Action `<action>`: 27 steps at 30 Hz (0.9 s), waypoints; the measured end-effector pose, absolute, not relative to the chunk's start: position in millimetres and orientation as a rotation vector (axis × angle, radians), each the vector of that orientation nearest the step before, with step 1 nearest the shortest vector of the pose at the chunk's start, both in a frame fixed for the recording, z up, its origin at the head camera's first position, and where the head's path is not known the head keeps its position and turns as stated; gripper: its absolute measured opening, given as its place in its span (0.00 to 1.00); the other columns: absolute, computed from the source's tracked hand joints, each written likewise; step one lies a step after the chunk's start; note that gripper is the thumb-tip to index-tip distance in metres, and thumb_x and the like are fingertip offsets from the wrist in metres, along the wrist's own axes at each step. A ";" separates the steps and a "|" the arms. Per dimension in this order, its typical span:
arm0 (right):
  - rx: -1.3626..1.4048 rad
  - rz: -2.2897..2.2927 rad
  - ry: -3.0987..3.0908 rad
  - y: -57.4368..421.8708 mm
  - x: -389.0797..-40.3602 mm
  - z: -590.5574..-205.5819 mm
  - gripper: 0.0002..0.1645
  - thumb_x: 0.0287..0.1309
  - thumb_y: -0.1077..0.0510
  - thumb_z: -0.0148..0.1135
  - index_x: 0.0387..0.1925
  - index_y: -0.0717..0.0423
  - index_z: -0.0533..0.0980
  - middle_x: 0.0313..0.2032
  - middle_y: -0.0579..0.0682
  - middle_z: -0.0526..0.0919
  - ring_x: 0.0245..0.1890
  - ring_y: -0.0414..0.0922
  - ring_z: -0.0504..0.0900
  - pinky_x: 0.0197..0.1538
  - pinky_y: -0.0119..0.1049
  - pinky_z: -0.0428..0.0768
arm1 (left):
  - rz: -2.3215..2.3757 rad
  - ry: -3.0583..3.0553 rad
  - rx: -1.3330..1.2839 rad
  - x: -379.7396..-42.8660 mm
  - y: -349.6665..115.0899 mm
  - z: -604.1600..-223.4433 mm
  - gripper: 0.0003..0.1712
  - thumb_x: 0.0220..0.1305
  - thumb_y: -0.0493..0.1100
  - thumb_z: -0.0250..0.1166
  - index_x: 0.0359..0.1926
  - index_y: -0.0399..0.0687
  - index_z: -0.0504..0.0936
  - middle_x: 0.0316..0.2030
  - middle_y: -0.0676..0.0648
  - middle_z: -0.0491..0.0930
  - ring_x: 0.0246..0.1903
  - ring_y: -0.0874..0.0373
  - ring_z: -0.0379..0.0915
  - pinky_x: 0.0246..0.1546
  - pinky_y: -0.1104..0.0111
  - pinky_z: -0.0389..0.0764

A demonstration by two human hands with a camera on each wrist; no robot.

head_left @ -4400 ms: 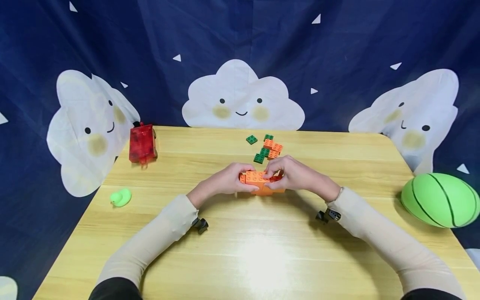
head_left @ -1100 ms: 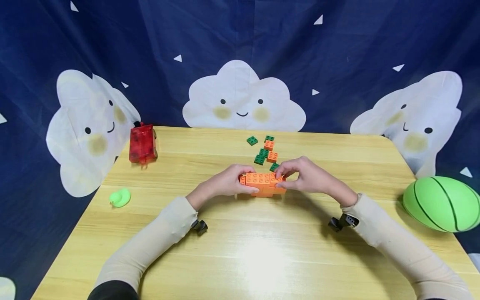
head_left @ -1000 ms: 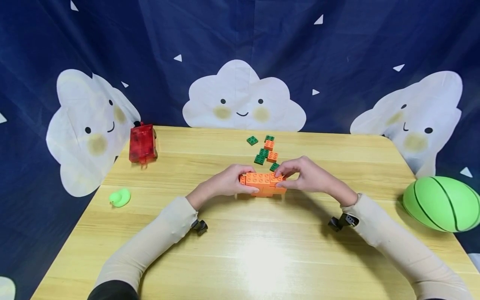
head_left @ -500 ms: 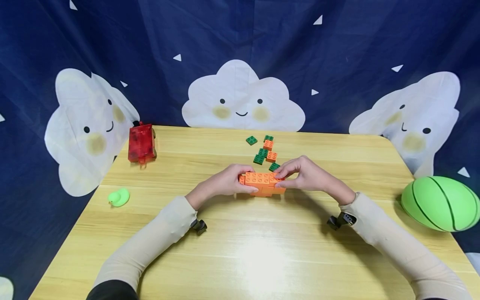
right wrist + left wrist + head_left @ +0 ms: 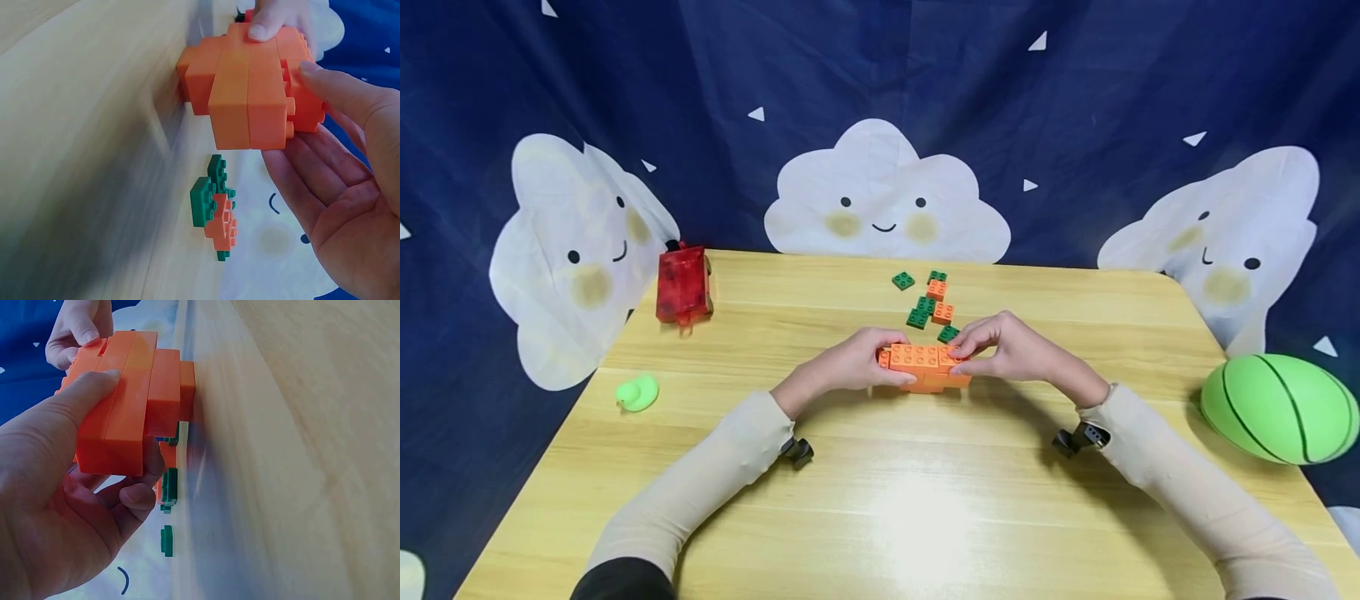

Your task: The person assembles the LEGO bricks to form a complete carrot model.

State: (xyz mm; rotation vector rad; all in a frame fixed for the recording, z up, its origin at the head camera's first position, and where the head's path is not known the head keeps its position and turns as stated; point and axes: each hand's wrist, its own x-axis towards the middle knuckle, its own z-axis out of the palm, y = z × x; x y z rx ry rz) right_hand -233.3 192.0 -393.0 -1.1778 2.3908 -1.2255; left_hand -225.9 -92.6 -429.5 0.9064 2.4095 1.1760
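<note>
In the middle of the table (image 5: 880, 517), the left hand (image 5: 853, 360) grips the left end of an orange build of stacked toy building bricks (image 5: 913, 358). Its thumb lies across the near side in the left wrist view. At the build's right end, the right hand (image 5: 1015, 350) pinches a small orange brick (image 5: 305, 94) on the top layer between thumb and fingers. Studs show in a narrow gap beneath that brick in the right wrist view. The stack is narrower at its underside, which faces the table. Just behind the right fingertips lies a green brick (image 5: 948, 333).
Behind the hands lie loose green bricks (image 5: 917, 317) and two orange bricks (image 5: 943, 313). A red translucent toy (image 5: 683, 285) stands at the back left, with a green rubber duck (image 5: 637, 392) nearer. On the right edge rests a large green ball (image 5: 1279, 408).
Compared with 4.4 seconds ago, the right hand sits further right, one orange brick has left the pile, and a brick now tops the build's right end. Over the last second, hardly any movement.
</note>
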 end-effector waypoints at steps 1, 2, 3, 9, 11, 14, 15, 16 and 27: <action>-1.185 -1.225 2.390 192.8 -233.3 -393.0 0.07 0.51 0.62 0.80 0.35 0.53 0.90 0.41 0.54 0.92 0.43 0.43 0.90 0.48 0.32 0.88 | 1.179 2.403 0.909 -226.4 -92.0 -429.9 0.16 0.61 0.51 0.76 0.46 0.53 0.82 0.37 0.52 0.84 0.28 0.62 0.76 0.28 0.70 0.80; -1.193 -1.224 2.389 193.5 -233.3 -392.9 0.07 0.51 0.62 0.80 0.35 0.54 0.90 0.41 0.54 0.92 0.43 0.43 0.90 0.48 0.33 0.88 | 1.182 2.397 0.913 -226.6 -91.3 -430.1 0.16 0.61 0.51 0.76 0.46 0.53 0.82 0.37 0.52 0.84 0.28 0.62 0.76 0.27 0.70 0.80; -1.203 -1.220 2.388 194.3 -233.4 -393.1 0.07 0.51 0.62 0.79 0.35 0.54 0.90 0.41 0.54 0.92 0.42 0.43 0.90 0.47 0.33 0.88 | 1.186 2.393 0.915 -227.0 -90.7 -430.4 0.16 0.62 0.51 0.75 0.46 0.53 0.82 0.37 0.52 0.84 0.27 0.62 0.76 0.27 0.70 0.80; -1.230 -1.210 2.345 194.6 -234.8 -393.0 0.06 0.53 0.63 0.78 0.35 0.55 0.90 0.41 0.55 0.92 0.42 0.44 0.90 0.47 0.35 0.88 | 1.185 2.397 0.900 -226.5 -90.2 -431.3 0.16 0.61 0.50 0.76 0.46 0.52 0.82 0.38 0.52 0.84 0.29 0.62 0.76 0.29 0.71 0.80; -1.236 -1.206 2.349 194.7 -234.7 -393.1 0.06 0.52 0.63 0.79 0.34 0.54 0.90 0.41 0.54 0.91 0.42 0.43 0.89 0.47 0.35 0.89 | 1.183 2.408 0.902 -226.4 -89.9 -430.8 0.16 0.61 0.50 0.76 0.46 0.52 0.82 0.38 0.52 0.84 0.30 0.62 0.75 0.30 0.71 0.78; -1.242 -1.197 2.379 195.7 -233.5 -392.9 0.06 0.51 0.63 0.80 0.31 0.52 0.90 0.40 0.52 0.92 0.41 0.42 0.89 0.45 0.34 0.89 | 1.188 2.407 0.916 -226.7 -88.2 -430.0 0.16 0.61 0.50 0.76 0.46 0.52 0.82 0.37 0.52 0.84 0.30 0.62 0.74 0.30 0.72 0.77; -1.247 -1.194 2.386 196.2 -233.0 -393.0 0.06 0.50 0.63 0.80 0.30 0.51 0.90 0.39 0.52 0.92 0.41 0.42 0.89 0.45 0.34 0.88 | 1.192 2.401 0.919 -226.7 -87.6 -429.7 0.16 0.61 0.50 0.76 0.46 0.52 0.82 0.37 0.52 0.84 0.30 0.62 0.74 0.29 0.72 0.76; -1.251 -1.189 2.392 196.6 -232.6 -392.9 0.06 0.51 0.63 0.80 0.30 0.51 0.89 0.39 0.52 0.91 0.40 0.42 0.89 0.45 0.34 0.88 | 1.193 2.395 0.922 -226.6 -87.1 -429.7 0.16 0.61 0.50 0.76 0.46 0.52 0.82 0.37 0.52 0.84 0.30 0.62 0.73 0.29 0.72 0.76; -1.304 -1.080 2.412 188.9 -235.9 -387.6 0.08 0.52 0.60 0.80 0.24 0.46 0.86 0.34 0.43 0.90 0.38 0.38 0.88 0.45 0.34 0.87 | 1.196 2.395 0.885 -226.8 -92.0 -432.4 0.16 0.61 0.52 0.76 0.46 0.54 0.82 0.40 0.52 0.84 0.30 0.59 0.77 0.30 0.68 0.81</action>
